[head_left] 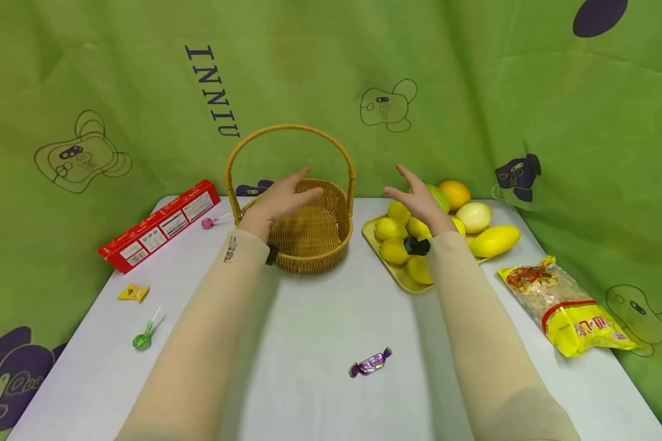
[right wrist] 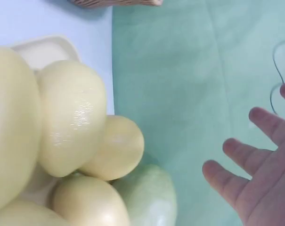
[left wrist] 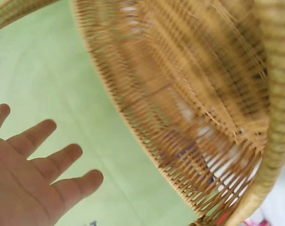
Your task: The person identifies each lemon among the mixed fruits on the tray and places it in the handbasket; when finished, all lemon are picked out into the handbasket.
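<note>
Your left hand [head_left: 284,203] and right hand [head_left: 422,202] hang well apart, fingers spread and extended. The left one is at the basket, its fingertips clear of the weave in the left wrist view; the right one is over the fruit, its fingers apart from it in the right wrist view. The wicker basket [head_left: 309,264] stands upright at the far middle: honey-brown and round, with a tall arched handle [head_left: 290,127] bound in cane, and gaps in the weave letting light through. To its right, your pale yellow tray [head_left: 401,279] bears lemons [head_left: 390,229], with a green fruit [head_left: 439,197], an orange fruit [head_left: 455,195], a pale yellow fruit [head_left: 474,217] and a long yellow fruit [head_left: 495,241] grouped at its far and right parts. Left of the basket, you have a red box [head_left: 162,223], a pink lollipop [head_left: 206,224], a yellow-wrapped candy [head_left: 134,293] and a green lollipop [head_left: 141,341]. Near you lies a purple-wrapped candy [head_left: 372,363]; at the right, a yellow-and-clear food bag [head_left: 570,306]. Green printed cloth [head_left: 309,67] backs the white table [head_left: 320,318].
</note>
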{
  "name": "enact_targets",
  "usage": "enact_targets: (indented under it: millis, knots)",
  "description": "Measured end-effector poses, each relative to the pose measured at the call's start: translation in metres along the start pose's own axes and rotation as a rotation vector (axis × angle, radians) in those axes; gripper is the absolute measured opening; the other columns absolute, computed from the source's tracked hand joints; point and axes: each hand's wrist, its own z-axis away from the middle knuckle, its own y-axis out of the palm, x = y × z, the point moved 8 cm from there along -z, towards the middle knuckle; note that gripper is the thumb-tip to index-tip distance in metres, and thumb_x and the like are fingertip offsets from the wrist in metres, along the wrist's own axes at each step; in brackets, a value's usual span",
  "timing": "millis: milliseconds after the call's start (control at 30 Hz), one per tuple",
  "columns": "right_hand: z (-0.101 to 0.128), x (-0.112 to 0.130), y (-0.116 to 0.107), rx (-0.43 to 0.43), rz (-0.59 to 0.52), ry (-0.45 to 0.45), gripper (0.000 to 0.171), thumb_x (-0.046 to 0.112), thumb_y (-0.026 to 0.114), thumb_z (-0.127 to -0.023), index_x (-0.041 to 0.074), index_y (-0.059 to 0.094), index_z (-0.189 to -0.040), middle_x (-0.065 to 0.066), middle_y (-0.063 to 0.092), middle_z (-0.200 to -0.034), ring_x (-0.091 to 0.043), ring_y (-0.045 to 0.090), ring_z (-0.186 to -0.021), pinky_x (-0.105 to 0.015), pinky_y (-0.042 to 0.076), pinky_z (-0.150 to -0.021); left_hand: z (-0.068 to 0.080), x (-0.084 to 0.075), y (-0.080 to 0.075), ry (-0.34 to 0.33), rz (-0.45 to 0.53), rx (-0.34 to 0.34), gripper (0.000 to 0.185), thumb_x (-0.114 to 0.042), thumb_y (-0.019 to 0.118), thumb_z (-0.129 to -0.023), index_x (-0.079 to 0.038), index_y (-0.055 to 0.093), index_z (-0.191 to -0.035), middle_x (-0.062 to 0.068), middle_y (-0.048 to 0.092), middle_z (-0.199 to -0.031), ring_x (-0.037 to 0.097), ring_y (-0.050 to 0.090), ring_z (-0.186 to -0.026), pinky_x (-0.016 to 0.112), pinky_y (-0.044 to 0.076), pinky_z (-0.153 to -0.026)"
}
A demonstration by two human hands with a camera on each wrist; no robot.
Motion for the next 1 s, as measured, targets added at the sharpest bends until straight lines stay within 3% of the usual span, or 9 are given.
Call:
enact_targets:
  millis: [167, 267, 333, 433, 533, 633, 767, 867, 1000]
  knots:
    - [0.012, -0.015, -0.006, -0.020, -0.175, -0.027, 0.071, 0.044, 0.050, -0.092, 0.029, 0.010, -0.149, -0.004, 0.009, -0.156, -0.034, 0.008, -0.141, -0.062, 0.027, -0.102, 0.028, 0.016, -0.013, 0.069, 0.250, -0.124, 0.070, -0.061, 0.042, -0.089, -0.031, 0.018, -0.147, 0.006, 0.025, -0.152, 0.029, 0.024, -0.139, 0.052, 0.023, -0.110]
    - [0.020, -0.019, -0.010, -0.044, -0.220, -0.068, 0.067, 0.035, 0.047, -0.096, 0.024, 0.010, -0.150, -0.009, 0.010, -0.155, -0.036, 0.010, -0.141, -0.059, 0.026, -0.104, 0.052, 0.035, -0.020, 0.105, 0.406, -0.256, 0.056, -0.043, 0.046, -0.095, -0.020, 0.033, -0.144, 0.015, 0.040, -0.142, 0.030, 0.038, -0.129, 0.051, 0.031, -0.105]
    - [0.027, -0.020, -0.012, -0.056, -0.251, -0.094, 0.065, 0.028, 0.046, -0.097, 0.020, 0.010, -0.150, -0.011, 0.011, -0.155, -0.036, 0.011, -0.140, -0.057, 0.025, -0.105, 0.068, 0.054, -0.024, 0.103, 0.490, -0.375, 0.047, -0.033, 0.047, -0.096, -0.012, 0.043, -0.138, 0.018, 0.051, -0.132, 0.024, 0.049, -0.118, 0.043, 0.038, -0.100]
    - [0.042, -0.012, -0.013, -0.059, -0.314, -0.138, 0.062, 0.019, 0.043, -0.098, 0.010, 0.010, -0.149, -0.018, 0.013, -0.153, -0.038, 0.014, -0.139, -0.056, 0.022, -0.108, 0.090, 0.084, -0.026, 0.053, 0.615, -0.558, 0.037, -0.020, 0.048, -0.095, 0.001, 0.053, -0.125, 0.003, 0.065, -0.105, 0.012, 0.057, -0.095, 0.029, 0.046, -0.085]
    - [0.051, -0.012, -0.012, -0.067, -0.370, -0.169, 0.057, 0.014, 0.040, -0.098, 0.002, 0.013, -0.147, -0.023, 0.017, -0.150, -0.040, 0.018, -0.137, -0.055, 0.020, -0.109, 0.101, 0.110, -0.019, -0.007, 0.745, -0.682, 0.027, -0.015, 0.048, -0.094, 0.002, 0.060, -0.111, -0.012, 0.063, -0.087, 0.004, 0.058, -0.080, 0.020, 0.047, -0.071]
    - [0.054, -0.022, -0.010, -0.093, -0.402, -0.193, 0.054, 0.011, 0.040, -0.098, 0.001, 0.019, -0.146, -0.025, 0.024, -0.147, -0.040, 0.024, -0.134, -0.046, 0.025, -0.110, 0.095, 0.134, -0.006, -0.060, 0.823, -0.720, 0.024, -0.017, 0.048, -0.095, -0.002, 0.059, -0.111, -0.015, 0.058, -0.088, 0.009, 0.058, -0.082, 0.020, 0.049, -0.070]
    - [0.060, -0.034, -0.008, -0.125, -0.462, -0.237, 0.050, 0.008, 0.044, -0.096, -0.001, 0.028, -0.142, -0.017, 0.041, -0.137, -0.032, 0.038, -0.126, -0.023, 0.036, -0.100, 0.079, 0.163, 0.008, -0.130, 0.840, -0.703, 0.036, -0.024, 0.047, -0.096, -0.001, 0.053, -0.124, -0.012, 0.052, -0.097, 0.014, 0.055, -0.091, 0.023, 0.048, -0.074]
    - [0.069, -0.037, -0.007, -0.135, -0.531, -0.278, 0.046, 0.005, 0.047, -0.094, 0.000, 0.036, -0.138, -0.003, 0.052, -0.126, -0.023, 0.046, -0.119, -0.016, 0.040, -0.093, 0.077, 0.166, 0.008, -0.150, 0.844, -0.687, 0.041, -0.026, 0.046, -0.096, -0.004, 0.048, -0.131, -0.005, 0.051, -0.108, 0.009, 0.052, -0.092, 0.027, 0.047, -0.079]
    - [0.081, -0.044, -0.007, -0.153, -0.566, -0.306, 0.040, 0.001, 0.049, -0.092, 0.001, 0.045, -0.132, 0.005, 0.057, -0.118, -0.019, 0.052, -0.114, -0.016, 0.043, -0.090, 0.080, 0.152, -0.004, -0.120, 0.858, -0.673, 0.045, -0.023, 0.045, -0.096, -0.002, 0.040, -0.136, 0.013, 0.046, -0.128, 0.004, 0.047, -0.094, 0.041, 0.042, -0.091]
